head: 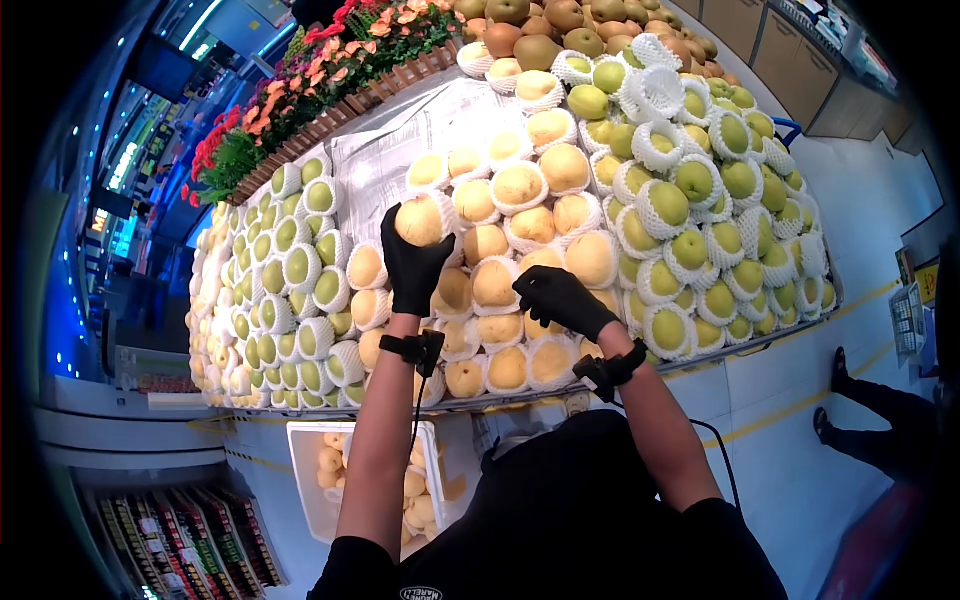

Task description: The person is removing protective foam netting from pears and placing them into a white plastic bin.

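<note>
My left hand (415, 276), in a black glove, grips a round pale-yellow pear (418, 222) from below and the sides. A white foam net sleeve (448, 214) wraps the right side of this pear. My right hand (561, 300), also gloved in black, is over the yellow pears with its fingers curled in and nothing visible in them. Whether its knuckles touch the fruit is unclear. Around both hands, rows of yellow pears (495, 283) sit in white foam nets on the sloped display.
Green pears (667, 204) in foam nets are heaped at right, green fruit (285, 234) at left. Newspaper (382, 161) covers the upper slope below a wooden fence (352, 109) with flowers. Brown pears (536, 52) lie behind. A white foam box (304, 480) holding pears stands below. Someone's legs (870, 420) show at right.
</note>
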The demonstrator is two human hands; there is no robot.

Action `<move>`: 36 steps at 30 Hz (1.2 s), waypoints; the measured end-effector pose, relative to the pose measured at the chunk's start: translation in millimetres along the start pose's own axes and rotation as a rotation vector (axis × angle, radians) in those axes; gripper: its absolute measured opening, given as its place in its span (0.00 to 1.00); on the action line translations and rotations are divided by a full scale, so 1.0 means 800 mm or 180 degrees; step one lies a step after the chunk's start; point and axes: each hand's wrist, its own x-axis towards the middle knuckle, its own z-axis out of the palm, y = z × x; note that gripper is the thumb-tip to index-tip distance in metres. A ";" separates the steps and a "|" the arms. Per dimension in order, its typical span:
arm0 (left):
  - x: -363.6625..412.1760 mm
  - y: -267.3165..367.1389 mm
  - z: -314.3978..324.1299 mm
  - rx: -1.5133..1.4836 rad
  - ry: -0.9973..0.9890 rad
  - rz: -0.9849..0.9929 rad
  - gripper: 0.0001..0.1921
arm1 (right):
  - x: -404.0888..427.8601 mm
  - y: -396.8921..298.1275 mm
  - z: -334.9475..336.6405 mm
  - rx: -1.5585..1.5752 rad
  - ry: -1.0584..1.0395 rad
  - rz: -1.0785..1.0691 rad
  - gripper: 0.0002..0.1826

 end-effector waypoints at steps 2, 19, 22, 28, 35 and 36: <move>-0.022 0.023 -0.007 -0.0062 -0.0094 0.0097 0.46 | 0.006 -0.007 0.009 0.0117 -0.0064 -0.0176 0.21; -0.135 0.079 -0.069 -0.1828 -0.0370 -0.0953 0.22 | -0.001 -0.023 0.064 0.0177 0.0205 -0.1591 0.41; -0.135 0.065 -0.078 -0.1903 -0.0444 -0.1495 0.18 | -0.008 -0.029 0.075 0.0314 0.0057 -0.1560 0.40; -0.145 0.053 -0.086 -0.1910 -0.0080 -0.1153 0.08 | -0.011 -0.028 0.091 0.0222 -0.0091 -0.1571 0.40; -0.167 0.081 -0.099 -0.2572 -0.0959 -0.1482 0.39 | 0.000 -0.005 0.113 0.0321 0.0397 -0.1536 0.37; -0.171 0.085 -0.097 -0.2494 -0.0999 -0.1624 0.41 | 0.002 -0.002 0.117 0.0472 0.0388 -0.1468 0.36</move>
